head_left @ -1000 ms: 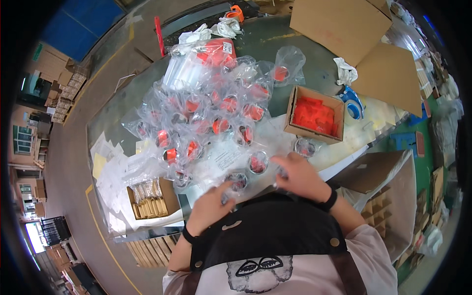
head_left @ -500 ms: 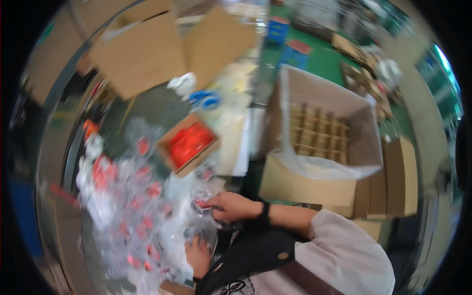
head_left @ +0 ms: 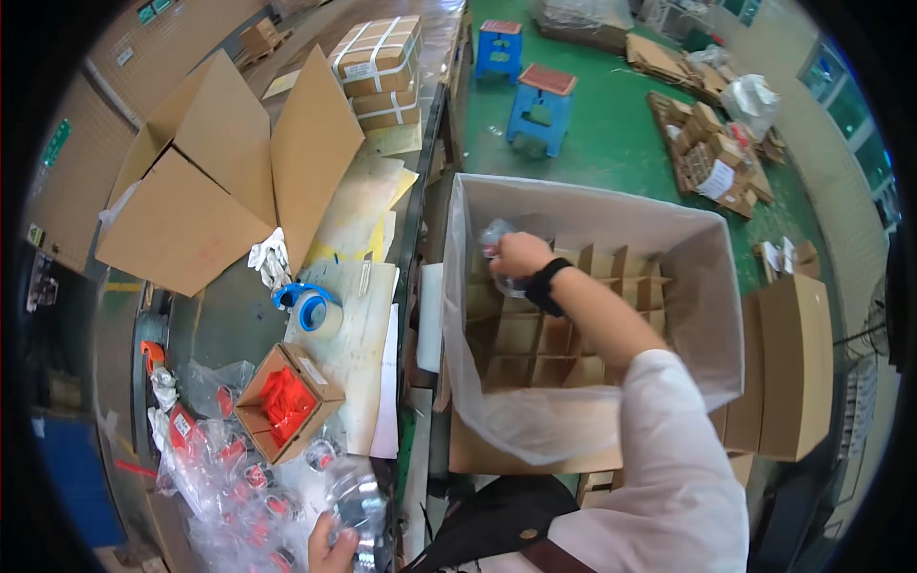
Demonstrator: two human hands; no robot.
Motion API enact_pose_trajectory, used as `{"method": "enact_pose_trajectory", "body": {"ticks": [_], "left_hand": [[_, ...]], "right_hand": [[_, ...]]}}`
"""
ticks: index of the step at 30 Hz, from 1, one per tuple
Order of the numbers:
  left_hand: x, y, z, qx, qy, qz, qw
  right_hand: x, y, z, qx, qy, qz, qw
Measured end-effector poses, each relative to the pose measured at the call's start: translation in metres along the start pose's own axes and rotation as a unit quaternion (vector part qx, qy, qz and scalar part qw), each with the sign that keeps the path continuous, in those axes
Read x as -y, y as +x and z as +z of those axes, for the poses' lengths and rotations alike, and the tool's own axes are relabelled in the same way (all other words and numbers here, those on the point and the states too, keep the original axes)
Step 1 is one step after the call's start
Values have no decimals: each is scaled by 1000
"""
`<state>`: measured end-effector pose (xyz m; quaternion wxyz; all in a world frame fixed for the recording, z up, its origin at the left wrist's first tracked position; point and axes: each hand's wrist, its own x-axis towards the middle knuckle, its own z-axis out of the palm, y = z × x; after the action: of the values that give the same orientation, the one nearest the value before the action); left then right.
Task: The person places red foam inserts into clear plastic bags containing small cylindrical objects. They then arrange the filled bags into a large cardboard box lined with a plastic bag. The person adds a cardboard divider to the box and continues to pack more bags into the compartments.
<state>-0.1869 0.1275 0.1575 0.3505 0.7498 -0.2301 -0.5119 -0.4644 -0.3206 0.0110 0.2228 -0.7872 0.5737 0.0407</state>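
Note:
My right hand (head_left: 522,256) reaches into the large lined carton (head_left: 673,229), over the far-left cells of its cardboard dividers (head_left: 578,368). Closed in its fingers is a clear, shiny bagged piece (head_left: 497,232) with a bit of red; its exact kind is not plain. At the lower edge, my left hand (head_left: 331,549) grips another clear bagged piece (head_left: 358,501), round and glossy, beside a pile of similar clear bags with red parts (head_left: 244,501) on the table. A small open box (head_left: 330,382) of red pieces stands just beyond the pile.
A tape dispenser (head_left: 310,307) and white gloves (head_left: 270,258) lie on the table, behind them a big open carton (head_left: 191,224) and strapped boxes (head_left: 377,67). Blue stools (head_left: 542,110) stand on the green floor. Carton flaps (head_left: 793,363) rise at the right.
My right hand has moved from the bag pile over into the lined carton, carrying a bagged piece. My left hand now holds a bagged piece up. The view has swung right.

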Motion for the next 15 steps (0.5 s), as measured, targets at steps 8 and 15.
{"method": "enact_pose_trajectory", "body": {"ticks": [8,15], "left_hand": [[-110,122,202,252,-76,-68,962],[-20,270,325,12,80,-70,994]], "right_hand": [[-20,88,127,141,256,-35,956],[-102,29,115,-149,471,-108,863]]}}
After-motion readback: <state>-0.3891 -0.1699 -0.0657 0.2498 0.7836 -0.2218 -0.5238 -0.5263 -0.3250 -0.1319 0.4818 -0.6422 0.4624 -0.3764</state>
